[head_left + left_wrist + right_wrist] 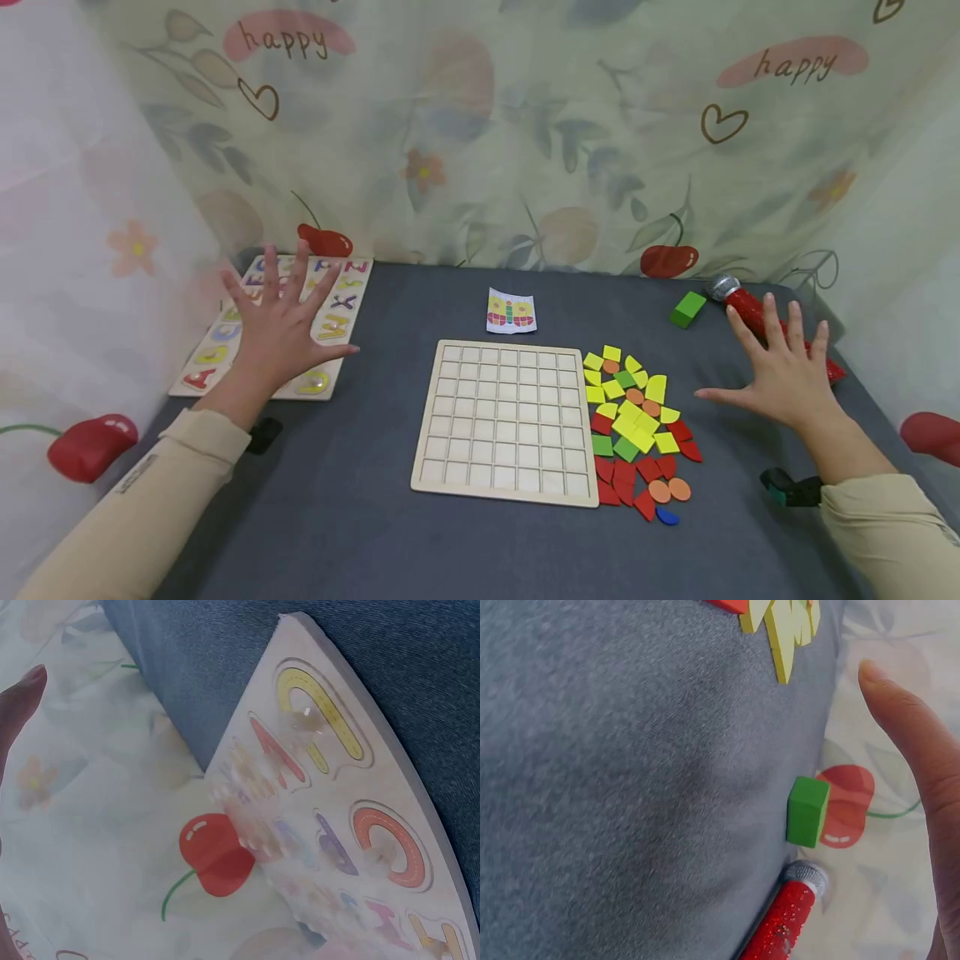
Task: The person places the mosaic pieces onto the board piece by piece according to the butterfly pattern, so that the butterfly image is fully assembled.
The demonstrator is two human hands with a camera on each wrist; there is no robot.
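My left hand (281,329) hovers with spread fingers over a wooden alphabet puzzle board (347,333), holding nothing. My right hand (787,375), its fingers also spread, is raised near a red microphone (750,312) and hides part of its handle. Between the hands lies a square wooden grid board (506,421) with bare cells. Loose flat pieces in yellow, red, green, orange and blue are heaped along its right side, among them a yellow piece (655,389) and a blue piece (667,517). Behind the grid is a small card (511,312) with a butterfly pattern.
A green block (687,309) rests at the back right, beside the microphone's head. Patterned curtains (480,142) enclose the dark grey table (337,517) at the back and sides. In the left wrist view, the letter board's thick edge (420,795) shows.
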